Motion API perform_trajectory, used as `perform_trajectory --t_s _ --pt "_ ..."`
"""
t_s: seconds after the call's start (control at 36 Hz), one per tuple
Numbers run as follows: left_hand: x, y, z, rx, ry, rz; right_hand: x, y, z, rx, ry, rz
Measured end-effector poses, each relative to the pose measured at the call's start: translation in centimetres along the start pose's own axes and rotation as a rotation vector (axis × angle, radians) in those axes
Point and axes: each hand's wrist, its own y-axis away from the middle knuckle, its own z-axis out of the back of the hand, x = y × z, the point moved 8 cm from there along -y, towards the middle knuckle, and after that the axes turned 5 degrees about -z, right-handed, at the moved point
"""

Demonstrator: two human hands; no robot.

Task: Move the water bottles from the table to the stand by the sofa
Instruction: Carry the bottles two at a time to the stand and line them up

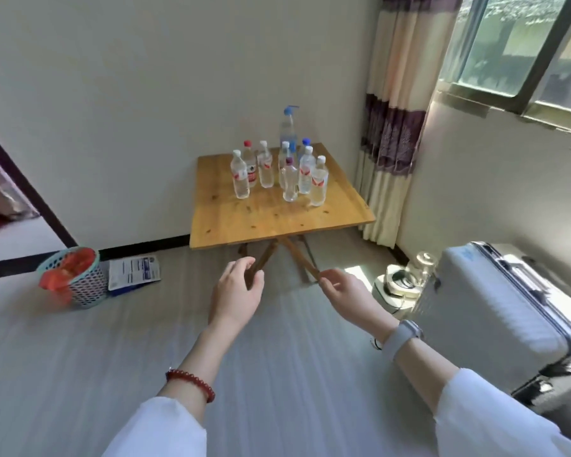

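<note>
Several clear water bottles with white, red and blue caps stand upright in a cluster on a small wooden folding table in the room's corner. A taller bottle with a blue cap stands at the back of the cluster. My left hand and my right hand are stretched forward over the floor, short of the table's front edge. Both hands have loosely curled fingers and hold nothing. The stand and the sofa are out of view.
A mesh waste basket with a red liner and a flat blue-white package lie on the floor at left. A silver suitcase and a white kettle sit at right. A curtain hangs beside the table.
</note>
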Motion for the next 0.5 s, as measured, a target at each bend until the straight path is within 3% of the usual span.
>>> perform_trajectory --t_s 0.22,0.5 --pt "3.2 -16.2 -9.1 0.087 0.08 -0.02 -2.8 -17.6 1.5 -0.04 0.006 -0.077" --pt "10.1 -39.1 -22.0 0.154 0.073 0.108 -8.7 -45.0 1.9 -0.116 -0.158 -0.259"
